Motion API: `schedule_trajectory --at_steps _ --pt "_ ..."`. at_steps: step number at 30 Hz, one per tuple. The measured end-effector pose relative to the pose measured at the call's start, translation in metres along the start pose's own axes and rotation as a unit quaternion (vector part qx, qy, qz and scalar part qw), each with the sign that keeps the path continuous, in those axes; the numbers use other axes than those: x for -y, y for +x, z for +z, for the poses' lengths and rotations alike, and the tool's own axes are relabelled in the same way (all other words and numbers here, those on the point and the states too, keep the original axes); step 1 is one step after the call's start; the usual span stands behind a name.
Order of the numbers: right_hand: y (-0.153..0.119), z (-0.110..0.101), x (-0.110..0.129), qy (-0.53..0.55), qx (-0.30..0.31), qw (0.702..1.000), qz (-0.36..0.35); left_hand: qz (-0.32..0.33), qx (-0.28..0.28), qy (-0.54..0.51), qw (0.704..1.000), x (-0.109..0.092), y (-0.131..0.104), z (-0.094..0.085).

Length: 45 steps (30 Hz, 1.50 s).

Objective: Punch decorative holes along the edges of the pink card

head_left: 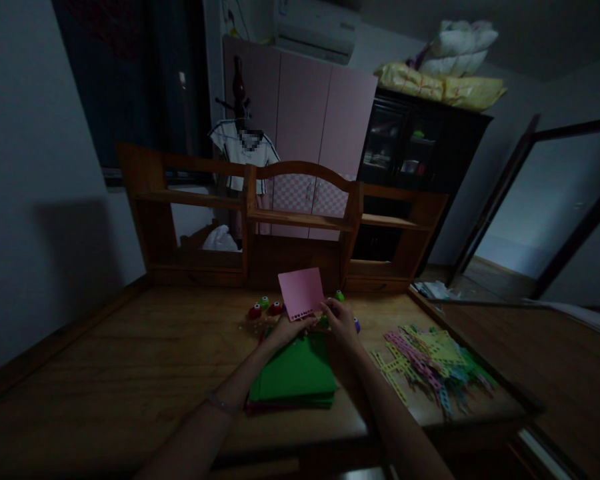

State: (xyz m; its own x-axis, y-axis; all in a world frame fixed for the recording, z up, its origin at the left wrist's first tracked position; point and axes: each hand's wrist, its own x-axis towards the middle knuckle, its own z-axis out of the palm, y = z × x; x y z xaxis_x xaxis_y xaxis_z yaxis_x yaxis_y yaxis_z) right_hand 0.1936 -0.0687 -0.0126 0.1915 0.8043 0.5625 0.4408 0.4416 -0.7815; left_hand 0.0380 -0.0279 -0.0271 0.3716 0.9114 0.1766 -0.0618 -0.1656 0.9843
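Note:
A pink sheet (301, 292) with a row of small punched holes along its lower edge is held up over the table. My left hand (289, 329) grips that lower edge from beneath, its fingers closed. At the sheet's lower right corner, my right hand (341, 321) pinches with its fingertips. Below both hands lies a stack of green sheets (297, 373), with darker reddish edges showing underneath. Small craft punches stand just beyond the hands: a red one (255, 311), a green one (264, 303) and another red one (275, 308) on the left, a green one (339, 295) on the right.
A heap of punched, coloured strips (425, 357) covers the table's right part. Tiny scraps lie left of the hands. A wooden shelf unit (300, 218) rises along the back edge of the wooden table (180, 347). A purple punch (357, 325) sits beside my right wrist.

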Motion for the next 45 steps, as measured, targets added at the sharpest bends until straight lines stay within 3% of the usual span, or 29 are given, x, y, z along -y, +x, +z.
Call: schedule_trajectory --at_steps 10,15,18,21,23,26,32,36,40,45 --pt "0.0 0.0 0.0 0.008 0.003 1.0 0.004 -0.006 -0.009 0.027 1.0 -0.012 -0.004 0.002" --pt "0.0 0.0 0.002 0.01 0.003 1.0 0.0 -0.059 -0.027 0.036 0.997 -0.007 0.005 0.0" --pt "0.004 -0.013 0.0 0.028 -0.095 0.995 0.021 -0.048 -0.075 -0.01 0.996 -0.003 0.01 -0.005" --pt "0.011 -0.034 -0.01 0.054 -0.255 0.963 0.064 -0.053 -0.111 -0.053 0.991 0.0 0.013 -0.012" --pt "0.015 -0.045 -0.017 0.078 -0.312 0.941 0.106 -0.051 -0.132 -0.078 0.987 0.001 0.014 -0.016" --pt "0.015 -0.047 -0.019 0.09 -0.318 0.937 0.116 -0.02 -0.166 -0.116 0.979 -0.002 0.014 -0.02" --pt "0.006 -0.032 0.001 0.024 -0.243 0.968 0.05 0.026 -0.212 -0.152 0.965 -0.008 0.014 -0.021" --pt "0.007 -0.031 0.003 0.013 -0.25 0.967 0.056 0.039 -0.225 -0.157 0.961 -0.009 0.013 -0.022" --pt "0.011 -0.038 -0.004 0.019 -0.319 0.945 0.07 0.047 -0.233 -0.155 0.959 -0.009 0.012 -0.023" --pt "0.017 -0.06 -0.01 0.016 -0.459 0.887 0.054 0.042 -0.232 -0.163 0.958 -0.008 0.013 -0.023"
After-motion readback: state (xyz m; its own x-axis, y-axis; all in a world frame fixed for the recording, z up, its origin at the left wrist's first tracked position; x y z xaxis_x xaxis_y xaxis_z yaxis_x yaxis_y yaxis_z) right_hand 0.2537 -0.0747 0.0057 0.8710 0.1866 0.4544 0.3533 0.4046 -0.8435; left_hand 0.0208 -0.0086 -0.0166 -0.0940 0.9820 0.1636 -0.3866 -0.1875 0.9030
